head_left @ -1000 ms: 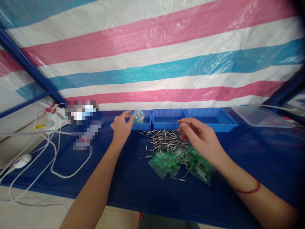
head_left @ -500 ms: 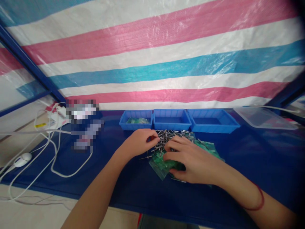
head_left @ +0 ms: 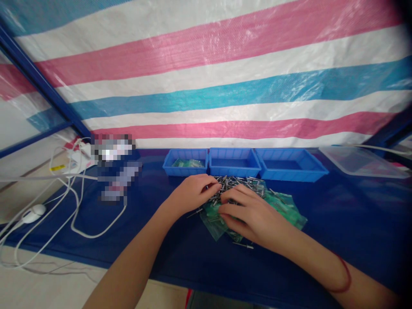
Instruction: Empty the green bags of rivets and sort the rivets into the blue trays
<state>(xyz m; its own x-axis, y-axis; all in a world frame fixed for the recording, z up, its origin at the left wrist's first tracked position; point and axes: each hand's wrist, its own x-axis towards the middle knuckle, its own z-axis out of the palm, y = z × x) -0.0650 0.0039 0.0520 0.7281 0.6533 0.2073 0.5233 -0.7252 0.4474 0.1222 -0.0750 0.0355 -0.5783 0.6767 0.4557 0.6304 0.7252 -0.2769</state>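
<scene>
A heap of metal blind rivets [head_left: 240,183] lies on the blue table, spread partly over and among green clear plastic bags [head_left: 285,208]. At the heap's left edge is my left hand [head_left: 191,193], its thumb and forefinger pinched together over the rivets; what is between them is hidden. My right hand [head_left: 254,212] reaches in from the right over the heap and a bag. Its fingers are curled, with the thumb drawn up against the forefinger, and anything in that grip is too small to make out. One loose rivet [head_left: 243,245] lies in front of the bags.
Behind the heap stand three blue bins in a row: the left bin [head_left: 185,171] holds small green bags, beside a middle bin [head_left: 234,171] and a right bin [head_left: 294,175]. A clear plastic lid [head_left: 363,162] lies at right. White cables [head_left: 75,214] and a mouse [head_left: 34,213] are at left.
My right thumb has closed up toward the forefinger. The left hand has shifted slightly right, and its thumb and forefinger have come closer together. The view has shifted slightly.
</scene>
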